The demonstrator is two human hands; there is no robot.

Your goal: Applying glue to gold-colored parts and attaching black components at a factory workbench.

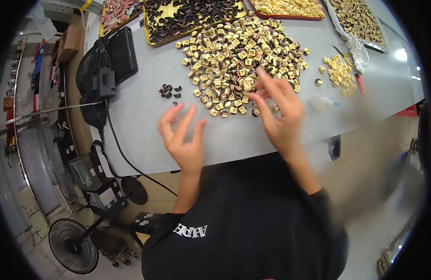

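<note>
A big heap of small cream cube-shaped pieces with dark and pink layers (238, 56) lies on a grey table (140, 112). My right hand (278, 114) hovers at the heap's near edge, thumb and forefinger pinching toward a piece; whether it grips one I cannot tell. My left hand (185, 137) is raised above the bare table near the front edge, fingers spread, holding nothing. A few small dark pieces (168, 91) lie apart to the left of the heap.
Trays of dark, pink and cream pieces (187, 18) line the table's far side. A small pile of cream pieces (339, 74), a white bottle (323, 102) and crumpled white cloth (359, 53) lie right. A black box with power adapter and cable (105, 70) sits left. A floor fan (73, 252) stands below.
</note>
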